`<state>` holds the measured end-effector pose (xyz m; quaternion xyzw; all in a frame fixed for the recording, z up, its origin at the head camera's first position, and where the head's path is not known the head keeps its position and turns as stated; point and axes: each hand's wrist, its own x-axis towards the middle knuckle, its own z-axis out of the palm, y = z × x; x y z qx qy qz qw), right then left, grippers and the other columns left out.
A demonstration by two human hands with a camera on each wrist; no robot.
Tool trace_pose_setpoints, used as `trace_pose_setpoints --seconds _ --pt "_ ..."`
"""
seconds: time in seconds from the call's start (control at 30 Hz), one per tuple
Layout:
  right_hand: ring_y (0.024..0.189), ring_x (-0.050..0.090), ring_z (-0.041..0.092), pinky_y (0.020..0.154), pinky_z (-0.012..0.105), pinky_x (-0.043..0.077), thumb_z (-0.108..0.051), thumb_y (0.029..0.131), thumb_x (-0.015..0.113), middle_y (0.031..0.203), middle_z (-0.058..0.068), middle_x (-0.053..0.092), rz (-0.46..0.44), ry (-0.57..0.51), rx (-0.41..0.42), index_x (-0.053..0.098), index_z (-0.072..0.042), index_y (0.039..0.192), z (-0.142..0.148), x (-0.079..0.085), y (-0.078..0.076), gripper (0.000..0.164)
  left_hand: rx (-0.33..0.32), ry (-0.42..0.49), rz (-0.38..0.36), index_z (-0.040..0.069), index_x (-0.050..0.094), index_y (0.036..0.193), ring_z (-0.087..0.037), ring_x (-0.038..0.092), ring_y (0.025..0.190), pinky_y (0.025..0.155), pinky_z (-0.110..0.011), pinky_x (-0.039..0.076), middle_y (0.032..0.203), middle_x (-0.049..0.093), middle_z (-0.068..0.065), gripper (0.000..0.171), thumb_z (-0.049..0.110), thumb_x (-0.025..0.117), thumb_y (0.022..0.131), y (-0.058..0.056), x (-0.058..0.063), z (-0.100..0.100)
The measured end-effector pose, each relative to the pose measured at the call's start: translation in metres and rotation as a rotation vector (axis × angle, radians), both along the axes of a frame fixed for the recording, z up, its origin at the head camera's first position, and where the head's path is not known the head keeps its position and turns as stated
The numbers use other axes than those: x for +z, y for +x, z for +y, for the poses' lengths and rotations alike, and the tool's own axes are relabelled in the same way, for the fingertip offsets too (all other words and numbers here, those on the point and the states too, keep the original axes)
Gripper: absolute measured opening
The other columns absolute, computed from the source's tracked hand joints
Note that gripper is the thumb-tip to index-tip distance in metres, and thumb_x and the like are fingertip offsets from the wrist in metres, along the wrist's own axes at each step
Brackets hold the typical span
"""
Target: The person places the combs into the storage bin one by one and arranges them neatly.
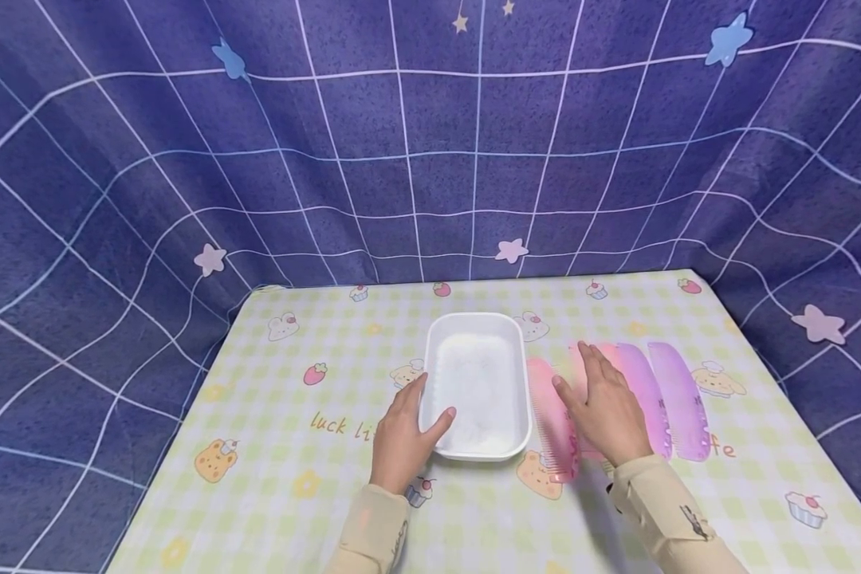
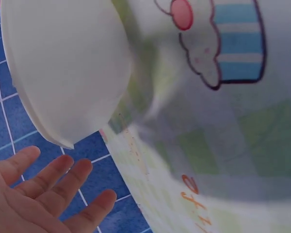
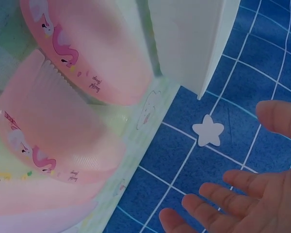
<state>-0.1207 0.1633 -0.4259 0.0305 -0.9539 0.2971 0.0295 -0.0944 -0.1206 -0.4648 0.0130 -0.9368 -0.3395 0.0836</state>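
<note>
A white rectangular plastic tray (image 1: 477,391) stands in the middle of the table. Beside its left edge is my left hand (image 1: 402,438), fingers extended along the side and thumb spread over the near left corner. In the left wrist view, the fingers (image 2: 53,184) look loosely straight near the tray's rim (image 2: 43,136). My right hand (image 1: 610,410) is over a row of combs, its fingers extended and holding nothing. Right of the tray lies a pink comb (image 1: 554,430); two purple combs (image 1: 646,391) (image 1: 678,399) lie farther right. My right hand partly covers the pink combing between them.
The table wears a green-and-white checked cloth (image 1: 258,478) printed with cartoon animals, cakes and strawberries. Behind it and on both sides hangs a dark blue curtain (image 1: 438,183) with a white grid and stars.
</note>
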Motion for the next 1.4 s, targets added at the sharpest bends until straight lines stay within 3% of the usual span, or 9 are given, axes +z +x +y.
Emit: trace_pose_setpoints --seconds 0.27,0.5,0.77,1.1,1.4 --pt "0.144 0.028 0.052 0.116 0.065 0.026 -0.04 0.104 0.057 0.159 0.031 0.028 -0.002 -0.006 0.001 0.026 0.004 0.158 0.0 -0.002 0.001 0.076 -0.008 0.036 -0.018 0.008 0.047 0.152 -0.042 0.052 0.133 0.107 -0.059 0.044 0.15 0.05 -0.019 0.078 0.05 0.072 0.091 0.003 -0.005 -0.001" --pt "0.144 0.028 0.051 0.116 0.064 0.026 -0.038 0.103 0.058 0.158 0.031 0.03 0.016 -0.005 0.005 0.028 0.006 0.157 -0.001 -0.004 0.001 0.075 -0.004 0.036 -0.032 0.009 0.047 0.152 -0.041 0.051 0.134 0.105 -0.068 0.041 0.149 0.051 -0.018 0.082 0.052 0.074 0.089 0.004 -0.009 -0.002" --pt "0.143 0.028 0.053 0.116 0.065 0.025 -0.039 0.103 0.057 0.158 0.033 0.028 -0.036 -0.034 0.004 0.026 0.005 0.158 -0.001 -0.008 0.002 0.076 -0.01 0.077 -0.047 0.009 0.045 0.154 -0.044 0.053 0.131 0.106 -0.059 0.046 0.15 0.05 -0.019 0.085 0.053 0.076 0.087 0.008 -0.012 -0.003" --pt "0.142 0.029 0.054 0.115 0.066 0.026 -0.036 0.102 0.06 0.157 0.034 0.03 -0.037 -0.033 -0.001 0.027 0.005 0.157 -0.003 -0.012 0.003 0.076 0.007 0.109 -0.064 0.01 0.042 0.155 -0.044 0.052 0.132 0.105 -0.06 0.046 0.149 0.05 -0.02 0.093 0.055 0.08 0.082 0.013 -0.017 -0.004" --pt "0.143 0.028 0.053 0.115 0.066 0.026 -0.036 0.102 0.06 0.158 0.033 0.029 -0.057 -0.035 -0.001 0.027 0.004 0.157 -0.004 -0.013 0.003 0.076 -0.016 0.142 -0.084 0.012 0.039 0.157 -0.045 0.051 0.132 0.103 -0.061 0.047 0.15 0.049 -0.02 0.098 0.056 0.081 0.08 0.016 -0.021 -0.008"
